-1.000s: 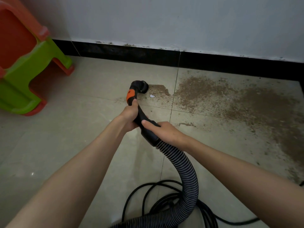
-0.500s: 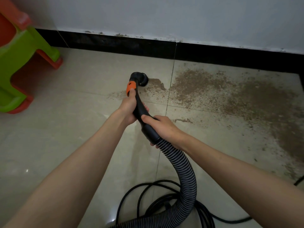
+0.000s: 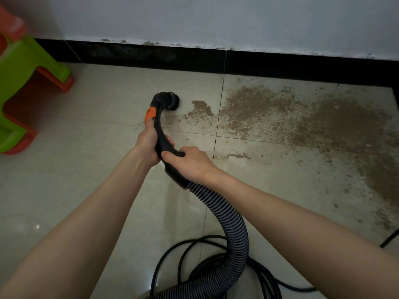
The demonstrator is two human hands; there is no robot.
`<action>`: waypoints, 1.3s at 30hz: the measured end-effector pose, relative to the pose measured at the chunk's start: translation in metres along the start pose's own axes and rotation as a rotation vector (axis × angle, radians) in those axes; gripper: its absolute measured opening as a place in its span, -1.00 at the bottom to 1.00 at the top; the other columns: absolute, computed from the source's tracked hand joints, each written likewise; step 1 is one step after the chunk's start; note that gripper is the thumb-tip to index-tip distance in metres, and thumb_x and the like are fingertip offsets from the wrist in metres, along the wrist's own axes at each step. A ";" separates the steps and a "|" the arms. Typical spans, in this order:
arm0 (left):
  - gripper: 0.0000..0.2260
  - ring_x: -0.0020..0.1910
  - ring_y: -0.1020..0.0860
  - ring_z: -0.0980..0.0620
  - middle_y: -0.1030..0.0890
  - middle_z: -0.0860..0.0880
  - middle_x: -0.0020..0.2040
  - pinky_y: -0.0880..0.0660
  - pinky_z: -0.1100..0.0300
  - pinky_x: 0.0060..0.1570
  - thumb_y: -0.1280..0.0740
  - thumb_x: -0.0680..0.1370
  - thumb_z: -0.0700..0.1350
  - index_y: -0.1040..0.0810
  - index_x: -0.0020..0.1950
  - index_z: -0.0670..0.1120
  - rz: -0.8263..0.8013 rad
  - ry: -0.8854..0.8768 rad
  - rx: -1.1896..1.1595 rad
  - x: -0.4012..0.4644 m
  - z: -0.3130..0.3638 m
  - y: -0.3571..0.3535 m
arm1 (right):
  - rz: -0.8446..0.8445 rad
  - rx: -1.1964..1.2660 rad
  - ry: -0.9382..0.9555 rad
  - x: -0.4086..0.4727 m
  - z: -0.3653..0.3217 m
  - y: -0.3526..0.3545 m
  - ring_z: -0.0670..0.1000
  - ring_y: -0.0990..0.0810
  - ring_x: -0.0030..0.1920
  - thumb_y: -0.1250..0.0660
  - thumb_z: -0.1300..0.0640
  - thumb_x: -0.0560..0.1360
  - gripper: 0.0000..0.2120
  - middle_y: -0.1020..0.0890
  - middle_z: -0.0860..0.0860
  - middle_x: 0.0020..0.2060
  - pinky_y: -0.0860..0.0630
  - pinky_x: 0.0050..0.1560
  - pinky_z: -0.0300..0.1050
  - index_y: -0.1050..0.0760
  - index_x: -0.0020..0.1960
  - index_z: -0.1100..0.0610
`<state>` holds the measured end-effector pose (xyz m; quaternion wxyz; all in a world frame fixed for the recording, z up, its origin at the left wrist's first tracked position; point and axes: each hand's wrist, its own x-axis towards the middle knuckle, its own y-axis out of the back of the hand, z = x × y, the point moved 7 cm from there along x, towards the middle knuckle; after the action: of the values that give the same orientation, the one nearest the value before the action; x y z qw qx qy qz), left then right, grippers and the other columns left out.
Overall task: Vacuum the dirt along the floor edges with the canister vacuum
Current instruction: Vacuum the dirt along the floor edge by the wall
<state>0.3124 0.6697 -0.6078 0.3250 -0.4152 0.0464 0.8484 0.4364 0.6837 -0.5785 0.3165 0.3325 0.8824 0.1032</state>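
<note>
Dirt [image 3: 302, 121] lies right of the brush nozzle [image 3: 171, 101], near the baseboard [image 3: 151, 57].
I grip the handle [image 3: 160, 134] with left hand [image 3: 146, 143] and right hand [image 3: 192, 162], to steer the nozzle against the floor.

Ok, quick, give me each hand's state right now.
Left hand: grips the vacuum handle just below its orange slider.
Right hand: grips the handle's lower end, above the ribbed hose.
</note>
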 end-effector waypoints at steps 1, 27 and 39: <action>-0.58 -0.64 -0.39 0.04 -0.42 -0.03 -0.54 -0.43 0.32 -0.54 -0.20 0.57 0.25 -0.39 -0.08 -0.13 -0.005 0.005 -0.009 0.001 0.001 0.001 | -0.008 -0.011 0.000 0.001 -0.002 -0.001 -0.13 -0.53 -0.49 -0.26 -0.26 0.48 -0.63 -0.57 -0.06 -0.36 -0.24 -0.66 -0.41 -0.44 -0.24 0.04; -0.66 -0.56 -0.41 0.01 -0.40 -0.08 -0.42 -0.43 0.23 -0.53 -0.10 0.64 0.16 -0.35 -0.03 -0.11 -0.089 0.013 0.320 -0.027 -0.018 -0.061 | 0.028 0.269 -0.135 -0.038 0.034 0.031 0.09 -0.63 -0.39 -0.31 -0.19 0.48 -0.64 -0.61 0.07 -0.27 -0.60 -0.37 -0.08 -0.48 -0.14 0.13; -0.60 -0.50 -0.42 -0.01 -0.41 -0.09 -0.38 -0.45 0.18 -0.49 -0.11 0.62 0.21 -0.35 0.01 -0.16 -0.156 0.057 0.311 -0.047 -0.039 -0.074 | 0.093 0.241 -0.145 -0.062 0.047 0.040 0.09 -0.63 -0.41 -0.29 -0.19 0.50 -0.65 -0.62 0.09 -0.24 -0.53 -0.44 -0.14 -0.47 -0.12 0.12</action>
<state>0.4038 0.6899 -0.5846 0.4488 -0.3862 0.1539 0.7911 0.5226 0.6719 -0.5687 0.3323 0.4153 0.8467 -0.0133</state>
